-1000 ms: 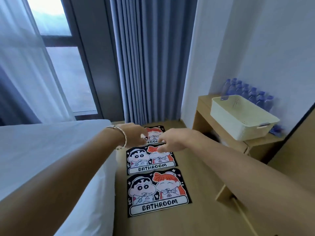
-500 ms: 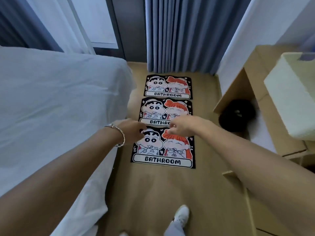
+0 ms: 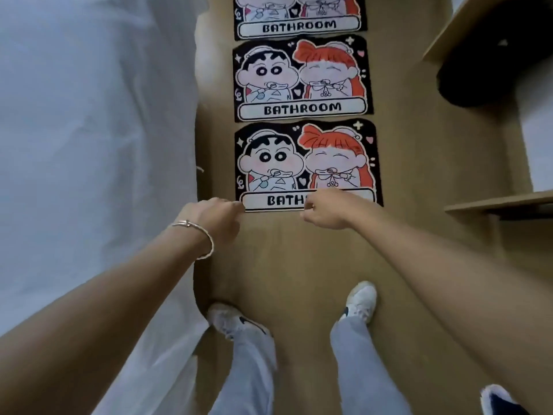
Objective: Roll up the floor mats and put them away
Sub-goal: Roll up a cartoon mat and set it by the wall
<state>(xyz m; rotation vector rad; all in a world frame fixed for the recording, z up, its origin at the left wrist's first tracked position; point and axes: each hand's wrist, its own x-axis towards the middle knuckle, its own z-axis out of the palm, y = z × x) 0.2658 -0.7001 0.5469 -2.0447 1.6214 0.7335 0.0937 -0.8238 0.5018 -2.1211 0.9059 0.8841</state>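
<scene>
**Both hands at the near edge of the closest mat**

A bed (image 3: 89,130) draped in white sheeting fills the 9 o'clock side. The wooden floor (image 3: 299,259) runs from 6 to 12 o'clock. A wooden table (image 3: 493,202) stands at 3 o'clock with a dark round object (image 3: 484,70) beneath it.

Three cartoon "BATHROOM" mats lie flat in a row towards 12 o'clock, edge to edge: the near mat (image 3: 305,163), the middle mat (image 3: 302,79) and the far mat (image 3: 299,16), which is cut off by the frame.

The left hand (image 3: 215,217), fingers curled, meets the near mat's corner at 7 o'clock. The right hand (image 3: 329,209), also curled, covers its lower border. The hands are apart, and I cannot tell whether either one grips the mat.

White shoes (image 3: 362,301) stand at 6 o'clock. A silver bracelet (image 3: 197,235) circles the left wrist.
</scene>
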